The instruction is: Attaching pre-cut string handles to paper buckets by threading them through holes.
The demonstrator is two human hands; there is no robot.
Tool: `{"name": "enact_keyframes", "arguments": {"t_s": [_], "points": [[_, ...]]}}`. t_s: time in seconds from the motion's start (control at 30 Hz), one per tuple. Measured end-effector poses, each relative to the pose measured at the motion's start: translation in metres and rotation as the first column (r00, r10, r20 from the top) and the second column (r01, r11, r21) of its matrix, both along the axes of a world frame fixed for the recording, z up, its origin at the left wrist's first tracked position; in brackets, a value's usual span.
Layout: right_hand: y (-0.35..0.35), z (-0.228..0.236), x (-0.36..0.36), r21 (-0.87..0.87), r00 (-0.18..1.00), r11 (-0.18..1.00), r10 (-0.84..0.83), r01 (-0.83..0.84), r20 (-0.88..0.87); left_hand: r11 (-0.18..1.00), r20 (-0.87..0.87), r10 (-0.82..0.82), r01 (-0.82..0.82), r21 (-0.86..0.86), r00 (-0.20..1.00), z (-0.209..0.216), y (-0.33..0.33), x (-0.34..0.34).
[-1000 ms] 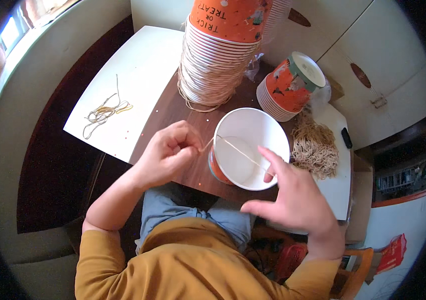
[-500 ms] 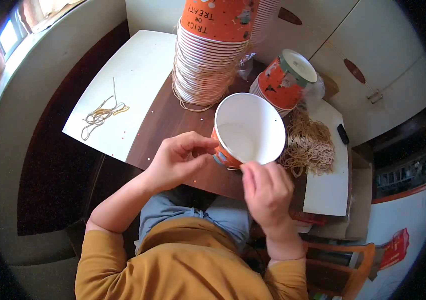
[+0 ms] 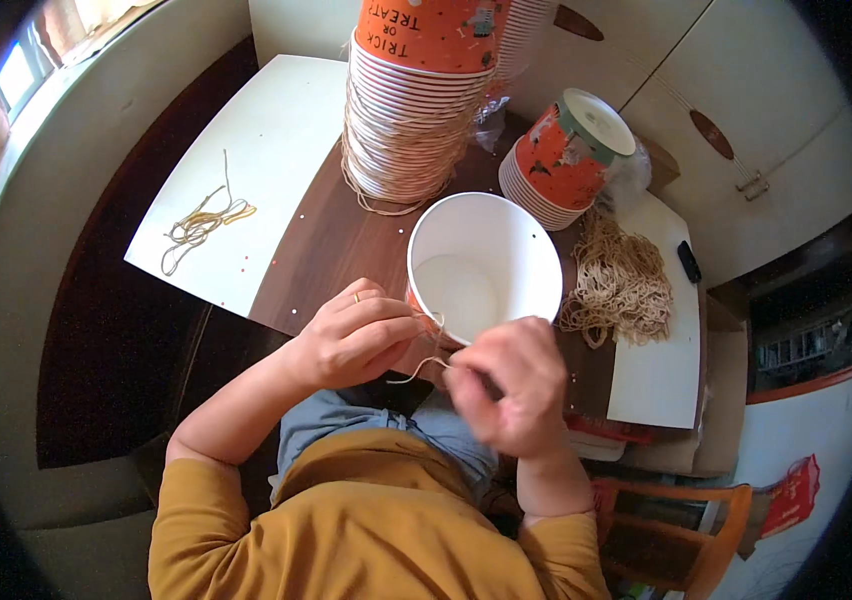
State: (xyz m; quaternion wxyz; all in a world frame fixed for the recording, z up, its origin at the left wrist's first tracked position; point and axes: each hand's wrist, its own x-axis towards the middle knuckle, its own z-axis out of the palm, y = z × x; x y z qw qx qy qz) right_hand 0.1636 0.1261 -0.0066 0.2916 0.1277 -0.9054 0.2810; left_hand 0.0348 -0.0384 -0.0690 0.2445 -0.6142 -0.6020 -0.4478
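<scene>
A white-lined paper bucket (image 3: 518, 262) with an orange outside stands upright at the table's near edge, its mouth facing me. One small hole shows in its far right wall. A tan cord (image 3: 424, 366) comes from the bucket's near side and curls between my hands, with a loose end hanging below. My left hand (image 3: 361, 338) pinches the cord against the near left of the rim. To its right, my right hand (image 3: 514, 388) is closed on the cord in front of the bucket; it is slightly blurred, and its fingertips are partly hidden.
A tall stack of nested buckets (image 3: 411, 120) wound with cords stands behind. A shorter upturned stack (image 3: 558, 165) is at the back right. Beside it lies a heap of cords (image 3: 626, 285) and a small black object (image 3: 687, 264). Several loose cords (image 3: 201, 225) lie at left.
The bucket has shifted slightly left and nearer. My right hand has moved left and toward me, and a cord loop with a loose end now shows between my hands.
</scene>
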Motion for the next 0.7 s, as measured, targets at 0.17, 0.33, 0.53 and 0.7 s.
{"name": "enact_keyframes", "arguments": {"t_s": [0.17, 0.33, 0.53, 0.7], "points": [[0.006, 0.012, -0.024, -0.048, 0.997, 0.999, 0.019, -0.015, 0.071, 0.999, 0.050, -0.035, 0.033, 0.031, 0.998, 0.003, 0.004, 0.004], [0.010, 0.018, -0.032, 0.050, 0.977, 0.990, 0.122, -0.132, 0.174, 0.997, 0.085, -0.008, 0.001, 0.081, 0.996, -0.005, 0.004, 0.000], [-0.014, -0.006, 0.007, 0.000, 0.982, 0.992, -0.121, 0.123, 0.145, 0.994, -0.259, 0.010, -0.039, -0.105, 0.966, -0.014, 0.000, -0.004], [-0.025, -0.025, 0.022, -0.062, 0.957, 0.955, -0.291, 0.291, 0.012, 0.995, -0.394, 0.097, -0.084, 0.052, 0.914, -0.026, 0.014, -0.008]]}}
